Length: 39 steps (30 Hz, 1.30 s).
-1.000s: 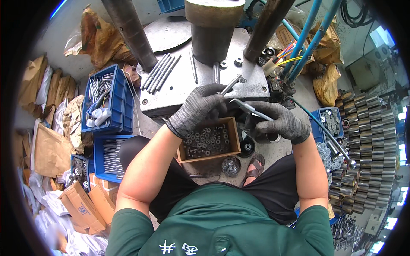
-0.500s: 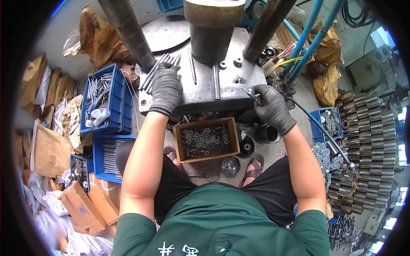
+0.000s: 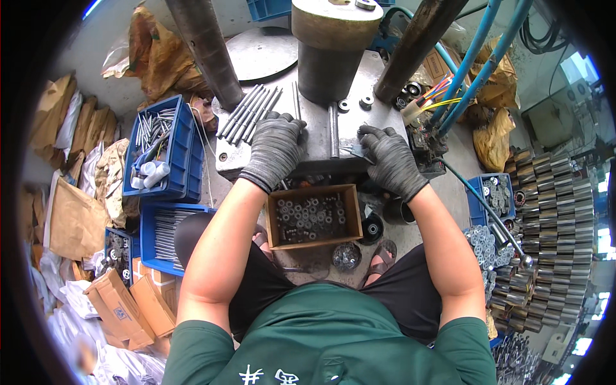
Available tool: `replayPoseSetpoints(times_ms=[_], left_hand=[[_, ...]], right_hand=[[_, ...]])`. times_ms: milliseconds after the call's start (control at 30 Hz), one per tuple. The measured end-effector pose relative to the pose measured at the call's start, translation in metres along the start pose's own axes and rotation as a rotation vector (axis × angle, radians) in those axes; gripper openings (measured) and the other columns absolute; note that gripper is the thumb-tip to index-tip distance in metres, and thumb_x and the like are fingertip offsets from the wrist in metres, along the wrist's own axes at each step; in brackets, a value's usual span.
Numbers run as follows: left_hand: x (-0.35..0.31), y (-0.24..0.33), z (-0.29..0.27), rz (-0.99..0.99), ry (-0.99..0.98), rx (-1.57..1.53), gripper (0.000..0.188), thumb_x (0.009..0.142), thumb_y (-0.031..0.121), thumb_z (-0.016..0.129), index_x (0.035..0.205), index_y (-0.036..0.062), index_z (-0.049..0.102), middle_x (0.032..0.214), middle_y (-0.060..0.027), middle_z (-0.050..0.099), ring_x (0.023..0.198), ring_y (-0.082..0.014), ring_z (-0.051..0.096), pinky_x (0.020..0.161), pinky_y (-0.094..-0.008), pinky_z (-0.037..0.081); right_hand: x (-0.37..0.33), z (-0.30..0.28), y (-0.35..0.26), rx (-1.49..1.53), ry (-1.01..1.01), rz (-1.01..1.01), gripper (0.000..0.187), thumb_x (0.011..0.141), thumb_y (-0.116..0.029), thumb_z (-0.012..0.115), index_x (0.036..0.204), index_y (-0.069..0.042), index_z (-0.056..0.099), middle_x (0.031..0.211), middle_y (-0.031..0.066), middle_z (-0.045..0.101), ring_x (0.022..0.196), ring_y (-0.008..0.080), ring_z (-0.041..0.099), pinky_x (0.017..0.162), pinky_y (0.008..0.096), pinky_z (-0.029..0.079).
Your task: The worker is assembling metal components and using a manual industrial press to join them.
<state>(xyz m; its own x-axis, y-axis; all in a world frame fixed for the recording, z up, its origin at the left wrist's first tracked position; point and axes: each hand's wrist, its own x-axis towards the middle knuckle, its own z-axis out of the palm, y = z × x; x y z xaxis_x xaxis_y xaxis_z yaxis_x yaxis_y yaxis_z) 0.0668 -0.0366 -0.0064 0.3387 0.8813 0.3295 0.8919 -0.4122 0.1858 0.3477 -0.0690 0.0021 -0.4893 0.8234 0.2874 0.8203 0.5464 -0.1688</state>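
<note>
A workshop with pale walls surrounds a grey metal plate (image 3: 378, 74), its back half partly blocked by a thick press column (image 3: 330, 74) and 2 dark pillars (image 3: 204, 51). Behind the left pillar lies a flat round disc (image 3: 263, 51). Blue hoses (image 3: 478, 58) cross the right pillar's far side, near thin coloured tubes (image 3: 436, 96).

On the plate, a row of metal rods (image 3: 247, 115) lies slanted at the left; 1 separate rod (image 3: 296, 96) lies nearer the column, its lower end at the left hand's fingertips. A thicker bar (image 3: 333, 131) extends from the column's base toward the front edge, with 2 small rings (image 3: 366, 102) to its right.

The left hand (image 3: 276, 151), gloved in grey, has its fingers close together and bent; whether they pinch the separate rod cannot be told. The right hand (image 3: 391, 160), gloved alike, curls its fingers over a silver tool (image 3: 354, 150) just beside the bar; the thumb's grip is hidden.

Below the plate, an open box (image 3: 314, 244) holds small rings. Blue crates (image 3: 184, 163) stand at the left, by crumpled brown bags (image 3: 154, 58) and cardboard (image 3: 119, 308); metal cylinders (image 3: 558, 231) are stacked at the right.
</note>
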Motion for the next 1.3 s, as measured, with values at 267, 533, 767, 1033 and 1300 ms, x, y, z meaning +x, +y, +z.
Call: replayPoseSetpoints(times_ms=[267,533,767,1033,1300], left_hand=[[-0.038,0.013,-0.021,0.140,-0.123,-0.027,0.021,0.078,0.015,0.079,0.098,0.0087,0.074,0.102,-0.0153,0.069,0.102,-0.0347,0.067,0.089,-0.0471,0.056],[-0.036,0.006,-0.040,0.162,0.534,-0.436,0.029,0.084,-0.002,0.081,0.111,0.0086,0.076,0.105,-0.0104,0.065,0.088,-0.0260,0.066,0.079,-0.0366,0.055],[-0.016,-0.006,-0.025,-0.196,0.489,-1.003,0.020,0.096,0.005,0.076,0.116,0.0044,0.070,0.103,-0.0034,0.065,0.091,-0.0112,0.063,0.081,-0.0293,0.054],[-0.011,0.010,0.008,-0.174,0.266,-0.732,0.017,0.101,0.009,0.067,0.116,0.0019,0.066,0.100,-0.0106,0.067,0.086,-0.0184,0.067,0.080,-0.0347,0.057],[-0.033,0.074,-0.018,-0.401,-0.180,-1.590,0.020,0.103,0.013,0.067,0.122,0.0061,0.067,0.089,0.0014,0.065,0.073,-0.0055,0.059,0.064,-0.0208,0.049]], right_hand=[[0.003,0.004,-0.010,0.017,-0.022,-0.002,0.039,0.068,-0.004,0.074,0.107,-0.005,0.070,0.113,0.0139,0.072,0.103,0.0398,0.063,0.092,0.0492,0.054],[-0.012,0.023,-0.002,0.074,0.200,-0.063,0.014,0.079,-0.009,0.073,0.088,-0.008,0.062,0.086,0.0159,0.065,0.088,0.0402,0.063,0.081,0.0525,0.051],[-0.019,0.026,0.005,0.381,0.226,0.354,0.010,0.086,-0.008,0.071,0.093,-0.007,0.064,0.080,0.0147,0.065,0.073,0.0290,0.066,0.071,0.0412,0.055],[-0.022,0.007,0.009,1.317,0.361,0.665,0.024,0.089,0.007,0.073,0.106,-0.004,0.061,0.094,0.0118,0.073,0.080,0.0200,0.072,0.075,0.0339,0.060],[-0.027,-0.026,-0.027,1.530,0.236,0.692,0.027,0.090,-0.003,0.075,0.112,-0.006,0.060,0.094,0.0089,0.071,0.079,0.0200,0.071,0.069,0.0317,0.057]])
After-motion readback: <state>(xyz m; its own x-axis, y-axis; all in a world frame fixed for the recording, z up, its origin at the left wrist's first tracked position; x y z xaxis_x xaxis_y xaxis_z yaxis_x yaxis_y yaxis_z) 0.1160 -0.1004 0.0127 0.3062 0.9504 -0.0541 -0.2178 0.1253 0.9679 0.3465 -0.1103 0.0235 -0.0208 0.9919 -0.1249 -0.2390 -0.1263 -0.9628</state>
